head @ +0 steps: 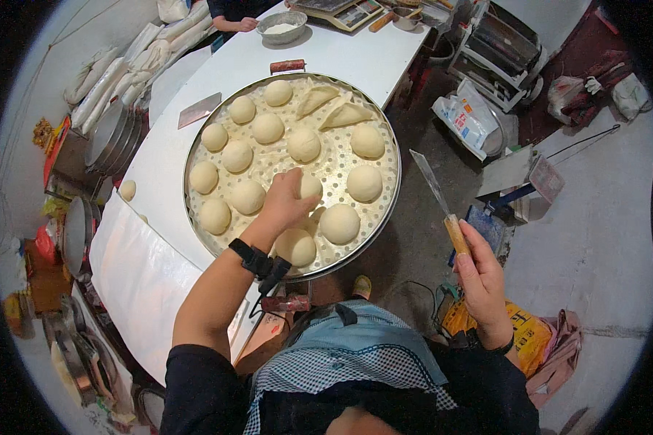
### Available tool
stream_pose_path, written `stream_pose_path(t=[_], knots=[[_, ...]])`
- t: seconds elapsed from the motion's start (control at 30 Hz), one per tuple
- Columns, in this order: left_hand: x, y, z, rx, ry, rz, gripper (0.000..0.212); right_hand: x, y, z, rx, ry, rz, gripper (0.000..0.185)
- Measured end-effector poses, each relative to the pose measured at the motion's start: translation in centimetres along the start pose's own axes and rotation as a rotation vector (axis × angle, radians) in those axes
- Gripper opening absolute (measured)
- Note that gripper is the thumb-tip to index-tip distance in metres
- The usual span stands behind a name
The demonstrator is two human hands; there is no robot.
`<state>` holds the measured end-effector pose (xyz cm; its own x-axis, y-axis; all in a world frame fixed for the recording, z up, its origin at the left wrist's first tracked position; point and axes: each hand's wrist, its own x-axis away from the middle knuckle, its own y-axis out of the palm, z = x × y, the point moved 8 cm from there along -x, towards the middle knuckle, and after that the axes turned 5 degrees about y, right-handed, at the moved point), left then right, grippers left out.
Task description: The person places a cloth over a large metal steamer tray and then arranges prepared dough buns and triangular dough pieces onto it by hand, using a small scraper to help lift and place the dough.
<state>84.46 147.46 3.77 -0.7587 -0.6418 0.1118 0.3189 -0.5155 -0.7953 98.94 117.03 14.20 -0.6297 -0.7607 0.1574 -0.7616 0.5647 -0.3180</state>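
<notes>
A large round metal tray [337, 179] with a perforated, pale liner bears several smooth round dough buns [268, 128]. Two folded, wedge-shaped pieces of dough [346, 113] lie at its far right. My left hand [287, 202] reaches over the tray's middle, its thumb and fingers around one dough bun [309, 186]; the hand partly hides that bun, and its fingertips are not fully visible. Off the tray's right side, my right hand [480, 274] grips the wooden handle of a long-bladed knife [435, 182]. The blade points up and away, over the floor.
The tray stands on a white table [158, 163], overhanging its right edge. A dough scraper [199, 110] lies beside it. Farther back are a bowl of flour [281, 27], a scale [353, 13] and another person's hand [246, 24]. A white sheet [141, 266] covers the table's left part.
</notes>
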Motion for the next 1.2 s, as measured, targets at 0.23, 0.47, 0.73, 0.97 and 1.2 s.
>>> stream_pose_path(t=[0.23, 0.47, 0.73, 0.97, 1.2], knots=[[0.2, 0.3, -1.3, -0.073, 0.101, 0.13, 0.076, -2.0, -1.8, 2.5, -0.081, 0.042, -0.037, 0.044], [-0.4, 1.2, -2.0, 0.016, -0.07, 0.075, 0.072, -3.6, -1.9, 3.0, -0.029, -0.018, -0.072, 0.045], [-2.1, -2.7, -2.1, 0.007, -0.033, 0.295, 0.063, -4.1, -2.0, 3.2, -0.001, 0.026, -0.089, 0.043], [-3.2, -6.5, -3.7, 0.013, -0.027, 0.367, 0.048, -3.8, -2.2, 5.0, -0.01, 0.034, -0.082, 0.044], [7.0, -10.5, -8.5, 0.092, -0.103, 0.461, 0.032, -4.2, -4.5, 8.3, -0.06, 0.138, -0.033, 0.044]])
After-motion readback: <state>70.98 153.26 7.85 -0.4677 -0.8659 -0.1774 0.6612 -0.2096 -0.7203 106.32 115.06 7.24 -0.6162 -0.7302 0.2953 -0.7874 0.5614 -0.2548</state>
